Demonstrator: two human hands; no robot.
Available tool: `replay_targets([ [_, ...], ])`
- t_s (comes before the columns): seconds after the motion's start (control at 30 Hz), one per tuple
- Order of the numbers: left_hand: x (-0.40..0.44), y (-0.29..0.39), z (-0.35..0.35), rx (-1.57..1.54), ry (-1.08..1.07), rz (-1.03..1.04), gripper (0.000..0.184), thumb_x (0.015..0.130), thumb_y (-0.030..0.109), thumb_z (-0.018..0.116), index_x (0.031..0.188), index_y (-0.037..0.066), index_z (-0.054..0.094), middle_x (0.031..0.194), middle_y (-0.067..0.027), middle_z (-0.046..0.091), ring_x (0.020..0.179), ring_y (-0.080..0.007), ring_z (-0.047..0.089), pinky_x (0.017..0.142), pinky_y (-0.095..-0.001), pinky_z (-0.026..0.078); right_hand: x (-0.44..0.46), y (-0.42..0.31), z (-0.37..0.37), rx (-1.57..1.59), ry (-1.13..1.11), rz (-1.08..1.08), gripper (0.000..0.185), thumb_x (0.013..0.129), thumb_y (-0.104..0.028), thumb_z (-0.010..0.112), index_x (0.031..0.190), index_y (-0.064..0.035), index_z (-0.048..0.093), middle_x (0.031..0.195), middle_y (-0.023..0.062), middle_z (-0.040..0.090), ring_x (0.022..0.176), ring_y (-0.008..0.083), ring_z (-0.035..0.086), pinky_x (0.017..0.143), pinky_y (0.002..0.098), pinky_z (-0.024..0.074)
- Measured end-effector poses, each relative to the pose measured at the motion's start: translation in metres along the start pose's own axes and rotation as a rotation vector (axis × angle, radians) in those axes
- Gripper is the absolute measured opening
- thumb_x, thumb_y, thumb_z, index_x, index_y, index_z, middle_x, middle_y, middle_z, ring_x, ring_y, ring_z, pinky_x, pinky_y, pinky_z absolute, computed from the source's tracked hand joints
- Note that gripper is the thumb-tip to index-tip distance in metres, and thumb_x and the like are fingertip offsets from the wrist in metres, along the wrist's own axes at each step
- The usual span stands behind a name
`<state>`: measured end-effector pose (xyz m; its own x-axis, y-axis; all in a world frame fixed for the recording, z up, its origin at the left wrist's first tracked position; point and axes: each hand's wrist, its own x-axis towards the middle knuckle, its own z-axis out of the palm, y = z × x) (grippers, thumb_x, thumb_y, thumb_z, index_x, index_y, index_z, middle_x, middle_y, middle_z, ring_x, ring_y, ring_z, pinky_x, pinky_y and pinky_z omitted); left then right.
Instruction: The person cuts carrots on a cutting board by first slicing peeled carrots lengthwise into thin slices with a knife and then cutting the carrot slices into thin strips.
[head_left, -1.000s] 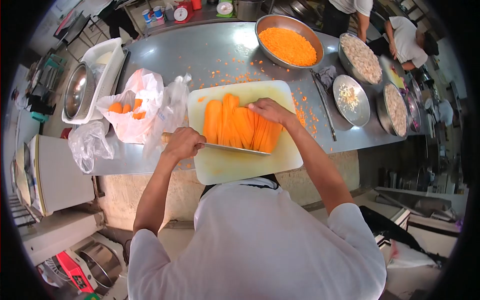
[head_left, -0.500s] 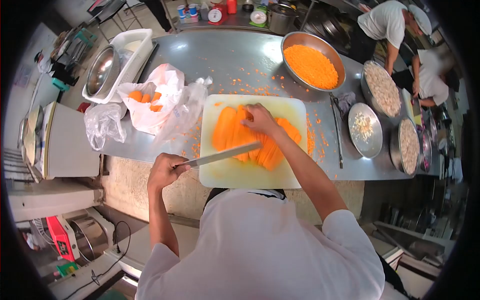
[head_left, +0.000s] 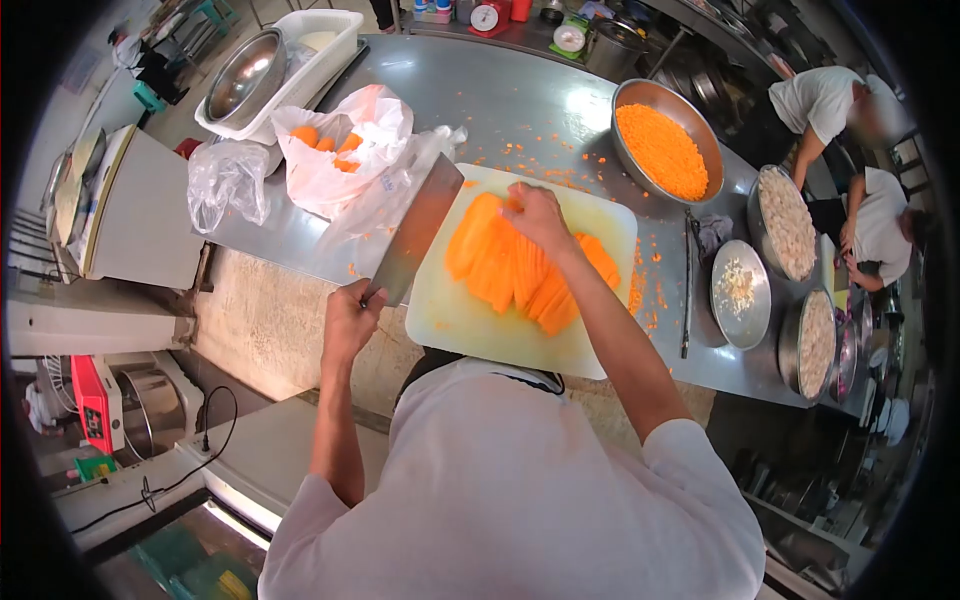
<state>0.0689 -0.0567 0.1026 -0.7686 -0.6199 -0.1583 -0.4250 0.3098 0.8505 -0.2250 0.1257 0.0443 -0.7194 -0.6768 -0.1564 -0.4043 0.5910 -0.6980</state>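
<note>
My left hand [head_left: 352, 318] is closed round the handle of a broad kitchen knife [head_left: 424, 228]. Its blade points up and away, at the left edge of the white cutting board [head_left: 440, 318], with the flat side showing. On the board lies a fanned row of thin orange carrot slices [head_left: 500, 262], spread from left to right. Across their far edge my right hand [head_left: 540, 215] rests with curled fingers gripping the slices; the fingertips are partly hidden. Carrot crumbs are scattered on the metal table around the board.
A bowl of chopped carrot [head_left: 662, 150] stands at the back right. Bowls of pale chopped food [head_left: 786, 222] and a small bowl [head_left: 741, 295] are to the right, beside a thin rod [head_left: 687, 290]. Left are a bag [head_left: 345, 190] with carrots and a white basket [head_left: 345, 40]. Two people work at far right.
The knife has swung from lying low across the slices to the board's left side, its blade now turned flat and pointing away. My right hand stays on the slices. The view has shifted and tilted.
</note>
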Motion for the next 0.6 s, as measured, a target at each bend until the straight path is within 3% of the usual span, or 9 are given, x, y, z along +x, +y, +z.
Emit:
replay_targets([
  [0.07,-0.003,0.003,0.005,-0.005,-0.012,-0.039,0.021,0.086,0.011,0.064,0.075,-0.004,0.057,0.054,-0.0098,0.049,0.049,-0.0112,0.045,0.048,-0.0328,0.037,0.010,0.002,0.008,-0.076,0.184,-0.201,0.055,0.078,-0.033,0.071,0.122,-0.0023,0.059,0.124,0.0206,0.057,0.117,0.0349,0.050,0.101,0.0429,0.0420],
  [0.13,-0.006,0.000,0.007,-0.010,-0.029,-0.077,0.022,0.087,0.012,0.064,0.075,-0.005,0.057,0.054,-0.0122,0.048,0.050,-0.0127,0.048,0.049,-0.0339,0.038,0.007,-0.005,0.009,-0.179,0.071,-0.156,0.057,0.078,-0.034,0.072,0.124,-0.0030,0.059,0.127,0.0190,0.055,0.121,0.0349,0.048,0.102,0.0432,0.0404],
  [0.2,-0.007,-0.006,0.012,0.096,-0.012,-0.034,0.022,0.086,0.013,0.063,0.075,-0.004,0.056,0.057,-0.0184,0.050,0.051,-0.0235,0.054,0.052,-0.0379,0.041,0.006,-0.008,0.010,-0.289,-0.043,-0.118,0.059,0.077,-0.035,0.073,0.125,-0.0038,0.059,0.129,0.0174,0.053,0.125,0.0349,0.046,0.104,0.0435,0.0389],
  [0.23,-0.008,-0.008,0.014,0.091,-0.004,-0.045,0.022,0.086,0.013,0.063,0.075,-0.004,0.056,0.057,-0.0184,0.050,0.051,-0.0235,0.054,0.052,-0.0379,0.041,0.002,-0.006,0.012,-0.243,-0.007,-0.161,0.060,0.076,-0.036,0.073,0.125,-0.0035,0.059,0.127,0.0162,0.052,0.121,0.0349,0.046,0.103,0.0430,0.0391],
  [0.3,-0.012,-0.009,0.018,0.163,0.014,0.024,0.020,0.085,0.012,0.062,0.076,-0.004,0.056,0.061,-0.0231,0.053,0.054,-0.0361,0.053,0.054,-0.0417,0.042,-0.001,-0.005,0.023,-0.190,0.014,-0.201,0.062,0.076,-0.036,0.073,0.125,-0.0031,0.058,0.125,0.0149,0.052,0.118,0.0348,0.046,0.103,0.0425,0.0394],
  [0.4,-0.012,-0.008,0.028,0.178,0.030,0.052,0.018,0.085,0.012,0.062,0.076,-0.004,0.057,0.066,-0.0259,0.055,0.061,-0.0435,0.054,0.056,-0.0448,0.043,0.005,-0.016,0.034,-0.175,0.185,-0.287,0.065,0.074,-0.038,0.074,0.127,-0.0042,0.057,0.123,0.0132,0.052,0.116,0.0331,0.046,0.103,0.0437,0.0389],
  [0.47,-0.012,-0.003,0.034,0.203,0.033,0.062,0.018,0.085,0.012,0.062,0.077,-0.004,0.057,0.067,-0.0262,0.055,0.062,-0.0435,0.055,0.057,-0.0456,0.043,0.001,-0.032,0.030,-0.353,-0.034,-0.198,0.068,0.076,-0.040,0.072,0.132,-0.0053,0.054,0.127,0.0124,0.051,0.118,0.0324,0.046,0.103,0.0447,0.0379],
  [0.6,-0.019,0.005,0.040,0.198,-0.030,0.001,0.018,0.086,0.011,0.062,0.079,-0.004,0.057,0.068,-0.0272,0.055,0.065,-0.0449,0.058,0.058,-0.0473,0.044,-0.005,-0.030,0.034,-0.397,-0.094,-0.123,0.070,0.080,-0.042,0.068,0.137,-0.0066,0.049,0.133,0.0122,0.049,0.123,0.0329,0.044,0.105,0.0462,0.0359],
])
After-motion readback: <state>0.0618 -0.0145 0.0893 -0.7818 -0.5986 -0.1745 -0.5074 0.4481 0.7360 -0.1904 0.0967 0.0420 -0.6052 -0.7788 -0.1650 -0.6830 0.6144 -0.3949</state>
